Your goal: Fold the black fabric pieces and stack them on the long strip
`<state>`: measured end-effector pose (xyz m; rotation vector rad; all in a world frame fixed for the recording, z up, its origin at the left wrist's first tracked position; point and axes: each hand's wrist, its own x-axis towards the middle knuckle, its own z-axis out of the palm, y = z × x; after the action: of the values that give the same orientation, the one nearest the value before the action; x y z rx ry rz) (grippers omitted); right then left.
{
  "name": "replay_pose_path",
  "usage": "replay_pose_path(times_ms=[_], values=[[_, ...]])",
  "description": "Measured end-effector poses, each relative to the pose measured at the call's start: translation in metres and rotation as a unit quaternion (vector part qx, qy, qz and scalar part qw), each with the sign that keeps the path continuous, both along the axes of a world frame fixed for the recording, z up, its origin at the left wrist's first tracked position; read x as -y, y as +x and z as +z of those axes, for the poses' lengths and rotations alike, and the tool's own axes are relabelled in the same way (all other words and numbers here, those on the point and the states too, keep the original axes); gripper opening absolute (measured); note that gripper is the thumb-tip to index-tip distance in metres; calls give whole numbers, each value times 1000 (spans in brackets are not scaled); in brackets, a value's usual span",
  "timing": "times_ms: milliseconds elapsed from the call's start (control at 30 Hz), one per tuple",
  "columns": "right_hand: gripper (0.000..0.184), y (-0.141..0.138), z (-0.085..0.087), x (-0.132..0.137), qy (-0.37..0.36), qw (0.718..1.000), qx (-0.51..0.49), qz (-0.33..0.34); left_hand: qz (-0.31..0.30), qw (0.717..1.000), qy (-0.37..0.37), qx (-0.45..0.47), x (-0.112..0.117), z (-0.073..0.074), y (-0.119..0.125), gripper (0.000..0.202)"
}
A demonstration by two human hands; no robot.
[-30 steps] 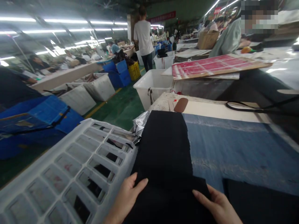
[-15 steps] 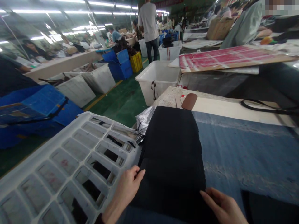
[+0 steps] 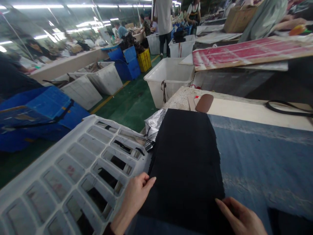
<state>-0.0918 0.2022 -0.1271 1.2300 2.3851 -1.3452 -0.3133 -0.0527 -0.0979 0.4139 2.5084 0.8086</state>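
A long piece of black fabric [image 3: 187,163] with a frayed right edge lies flat in front of me. At its left edge, my left hand [image 3: 137,192] pinches the fabric between thumb and fingers. My right hand [image 3: 241,215] pinches the opposite edge, lower down, with its lower part cut off by the frame. Under the fabric spreads a blue-grey work surface [image 3: 259,160] with worn, whitish streaks. Another dark piece [image 3: 290,222] rests on that surface at the lower right.
Left of the table is a white plastic crate [image 3: 85,171] with a slotted side. Silver foil [image 3: 155,125] and a brown rounded piece [image 3: 204,103] lie near the fabric's far end. Beyond stand a white bin [image 3: 168,78], blue boxes [image 3: 49,107] and a walking person [image 3: 163,19].
The view has shifted slightly, so the table and fabric appear a little further right. Both hands keep their pinch on the fabric's edges. The person in the aisle is further away.
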Motion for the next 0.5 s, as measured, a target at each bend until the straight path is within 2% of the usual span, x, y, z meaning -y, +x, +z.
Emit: replay_pose_path(times_ms=[200,367,500], values=[[45,-5,3,5,48,998,-29,-5,-6,999,17,26,5,-10,-3,50],[38,-9,10,8,48,998,-30,-22,-2,999,3,43,8,-18,-8,50],[35,-11,12,8,37,998,-27,-33,0,999,-5,44,8,-18,-8,51]])
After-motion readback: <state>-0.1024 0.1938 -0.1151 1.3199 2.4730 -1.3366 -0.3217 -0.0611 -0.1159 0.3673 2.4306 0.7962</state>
